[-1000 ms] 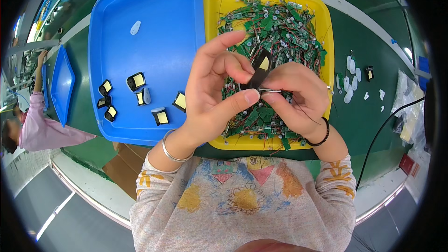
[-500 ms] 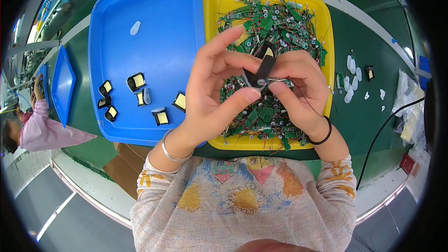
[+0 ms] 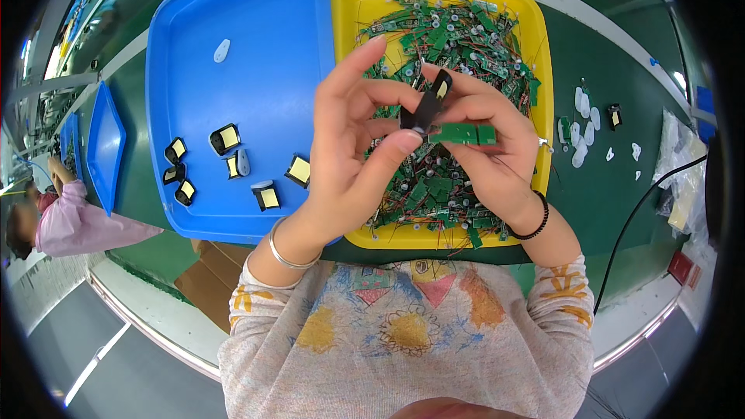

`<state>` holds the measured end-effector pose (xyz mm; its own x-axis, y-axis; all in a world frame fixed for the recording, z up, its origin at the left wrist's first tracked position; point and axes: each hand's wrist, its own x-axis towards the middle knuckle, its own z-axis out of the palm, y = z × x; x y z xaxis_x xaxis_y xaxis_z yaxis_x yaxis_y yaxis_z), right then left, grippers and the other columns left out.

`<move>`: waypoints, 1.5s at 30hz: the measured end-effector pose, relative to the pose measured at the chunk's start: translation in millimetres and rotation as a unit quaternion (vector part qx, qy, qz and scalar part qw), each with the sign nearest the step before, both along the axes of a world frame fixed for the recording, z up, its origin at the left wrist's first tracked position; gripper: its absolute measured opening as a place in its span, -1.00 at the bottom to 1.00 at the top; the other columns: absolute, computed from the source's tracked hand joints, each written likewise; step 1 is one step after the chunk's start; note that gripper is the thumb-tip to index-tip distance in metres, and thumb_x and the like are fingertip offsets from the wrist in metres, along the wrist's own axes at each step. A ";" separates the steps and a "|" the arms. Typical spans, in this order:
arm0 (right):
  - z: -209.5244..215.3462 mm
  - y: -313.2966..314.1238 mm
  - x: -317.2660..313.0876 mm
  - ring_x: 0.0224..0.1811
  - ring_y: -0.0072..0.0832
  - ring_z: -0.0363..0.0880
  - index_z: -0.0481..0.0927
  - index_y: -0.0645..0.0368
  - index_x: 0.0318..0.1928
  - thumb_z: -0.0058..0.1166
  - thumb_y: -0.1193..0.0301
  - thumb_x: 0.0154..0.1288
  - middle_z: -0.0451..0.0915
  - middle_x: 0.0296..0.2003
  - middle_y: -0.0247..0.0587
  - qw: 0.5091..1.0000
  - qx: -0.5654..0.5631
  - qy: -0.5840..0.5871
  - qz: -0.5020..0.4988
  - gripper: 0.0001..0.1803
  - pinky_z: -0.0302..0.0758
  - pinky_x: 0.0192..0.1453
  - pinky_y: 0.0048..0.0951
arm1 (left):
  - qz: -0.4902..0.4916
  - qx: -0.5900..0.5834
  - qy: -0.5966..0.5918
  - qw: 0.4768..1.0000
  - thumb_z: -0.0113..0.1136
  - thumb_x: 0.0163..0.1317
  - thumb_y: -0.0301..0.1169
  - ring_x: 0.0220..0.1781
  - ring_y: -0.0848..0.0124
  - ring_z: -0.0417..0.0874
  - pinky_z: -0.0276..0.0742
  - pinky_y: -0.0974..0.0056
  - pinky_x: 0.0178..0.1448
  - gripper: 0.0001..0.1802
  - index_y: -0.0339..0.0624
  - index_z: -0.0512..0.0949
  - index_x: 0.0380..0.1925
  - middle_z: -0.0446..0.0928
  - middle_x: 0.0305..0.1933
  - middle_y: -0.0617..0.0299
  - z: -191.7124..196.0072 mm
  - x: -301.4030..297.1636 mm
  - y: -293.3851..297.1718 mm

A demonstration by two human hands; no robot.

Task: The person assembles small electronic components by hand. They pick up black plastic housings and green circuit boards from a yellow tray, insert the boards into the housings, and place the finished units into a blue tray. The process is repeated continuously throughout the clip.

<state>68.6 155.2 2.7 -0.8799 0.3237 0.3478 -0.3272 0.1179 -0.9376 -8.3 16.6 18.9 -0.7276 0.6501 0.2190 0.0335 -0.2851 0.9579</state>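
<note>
Over the yellow tray, my left hand pinches a black plastic housing with a cream-yellow patch, its index finger raised. My right hand is closed around a green circuit board with thin dark wires. The board's near end meets the housing, and my right fingertips also touch the housing's far side. Whether the board sits inside it is hidden by my fingers. Beneath both hands, a heap of green circuit boards with wires fills much of the tray.
At left stands a blue tray with several black housings and a pale oval cover. On the green table at right lie white oval pieces, one black housing, a black cable and plastic bags. Another person works far left.
The black housing has tilted and turned in my fingers. A green circuit board now shows flat in my right hand, where only wires and a small metallic end showed before.
</note>
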 end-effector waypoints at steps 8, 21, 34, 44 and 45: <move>-1.0 0.6 0.8 -0.20 -0.41 0.58 0.49 0.33 -0.27 0.07 0.67 0.05 0.47 -0.04 0.04 1.000 -0.016 0.001 -0.012 -0.82 0.53 -0.14 -0.48 | -0.005 -0.095 0.340 0.936 0.06 0.03 -0.68 -0.12 0.23 0.52 0.45 0.26 0.01 -0.25 -0.32 -0.04 0.22 0.42 -0.23 0.05 -9.6 -12.7 -5.2; 1.0 -8.9 3.2 -0.03 -0.36 0.51 0.29 0.25 -0.07 0.01 0.77 -0.01 0.41 0.03 0.08 0.999 -0.027 0.025 0.015 -0.56 0.48 -0.02 -0.48 | 0.016 -0.061 0.148 0.987 0.15 0.03 -0.60 -0.17 0.37 0.47 0.39 0.34 -0.01 -0.29 -0.30 0.04 0.18 0.36 -0.33 0.18 -3.9 -0.5 -3.1; 5.4 11.8 1.4 -0.07 -0.25 0.54 0.47 0.24 -0.21 0.13 0.56 0.01 0.51 -0.10 0.04 0.997 0.074 -0.019 0.031 -0.73 0.43 -0.02 -0.40 | 0.027 -0.106 0.205 0.973 0.24 0.00 -0.49 -0.25 0.37 0.46 0.31 0.32 0.01 -0.17 -0.32 -0.03 0.22 0.42 -0.33 0.15 -5.2 -10.7 -3.8; -3.4 18.5 -0.3 -0.26 -0.58 0.48 0.56 0.24 -0.35 0.16 0.55 0.04 0.47 -0.27 -0.24 0.993 -0.086 -0.049 0.071 -0.88 0.43 -0.16 -0.61 | 0.017 -0.118 0.420 0.899 0.29 -0.18 -0.64 -0.19 0.30 0.50 0.38 0.16 0.04 -0.07 -0.26 0.01 0.23 0.45 -0.32 0.13 -9.8 -26.9 -4.2; -3.8 20.1 0.8 -0.26 -0.61 0.47 0.56 0.24 -0.33 0.15 0.56 0.05 0.46 -0.28 -0.25 0.991 -0.087 -0.068 0.079 -0.88 0.43 -0.18 -0.63 | 0.021 -0.082 0.366 0.927 0.25 -0.16 -0.65 -0.18 0.30 0.50 0.39 0.21 0.03 -0.13 -0.27 0.05 0.21 0.47 -0.31 0.13 -10.4 -26.4 -3.4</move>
